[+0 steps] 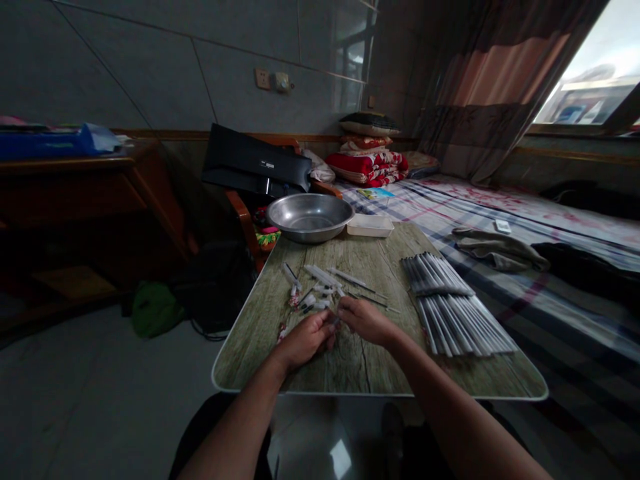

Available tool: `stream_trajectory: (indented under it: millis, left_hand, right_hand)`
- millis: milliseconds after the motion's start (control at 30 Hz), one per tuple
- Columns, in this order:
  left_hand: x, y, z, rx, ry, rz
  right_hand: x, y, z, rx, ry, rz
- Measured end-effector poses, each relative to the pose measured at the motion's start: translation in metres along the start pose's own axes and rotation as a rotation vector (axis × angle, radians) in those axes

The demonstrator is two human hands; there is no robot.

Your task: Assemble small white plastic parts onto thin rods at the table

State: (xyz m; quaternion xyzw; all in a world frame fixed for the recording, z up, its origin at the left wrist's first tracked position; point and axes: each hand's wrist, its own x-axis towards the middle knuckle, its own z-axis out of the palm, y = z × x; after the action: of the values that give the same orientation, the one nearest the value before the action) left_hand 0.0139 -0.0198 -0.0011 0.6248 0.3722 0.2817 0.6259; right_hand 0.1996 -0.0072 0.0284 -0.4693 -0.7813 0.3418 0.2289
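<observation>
Head view: left hand (305, 340) and right hand (365, 320) are pinching a small part (334, 323) mid-frame; bare table (350, 373) is lying open toward the lower edge.

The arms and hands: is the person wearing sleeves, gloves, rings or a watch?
No. Both arms are bare from the bottom of the picture to the wrists, with no sleeves showing. The left hand and right hand have no gloves. No watch or bracelet shows on either wrist. The dim light hides any rings.
</observation>
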Motion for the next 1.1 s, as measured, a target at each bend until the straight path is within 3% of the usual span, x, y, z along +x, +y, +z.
stream_trajectory:
  millis: [233,433,533,667,767,833,900,1000,1100]
  left_hand:
    - [0.000,0.000,0.001,0.022,-0.002,0.002]
    - [0.002,-0.002,0.004,0.054,0.012,0.096]
    - [0.003,-0.003,0.006,0.031,0.041,0.098]
    - [0.003,-0.002,0.005,-0.164,0.102,0.003]
    - [0.003,0.001,-0.002,-0.378,0.252,-0.037]
    - [0.004,0.003,-0.009,-0.497,0.372,-0.039]
    - [0.005,0.004,-0.013,-0.577,0.466,-0.040]
    - [0.007,0.004,-0.014,-0.650,0.534,-0.044]
    - [0.008,0.003,-0.012,-0.691,0.531,-0.048]
  right_hand:
    - [0.004,0.003,0.003,-0.107,0.042,-0.010]
    - [0.003,0.004,0.002,-0.109,0.036,-0.031]
    - [0.005,0.008,0.007,-0.015,0.054,-0.035]
    - [0.009,0.021,0.005,0.302,0.078,0.141]
    - [0.012,0.035,-0.009,0.385,0.265,0.203]
    - [0.013,0.044,-0.017,0.257,0.382,0.209]
    - [0.015,0.048,-0.018,0.055,0.397,0.170]
    - [0.017,0.045,-0.005,-0.277,0.294,0.050]
    - [0.019,0.035,0.012,-0.540,0.194,0.044]
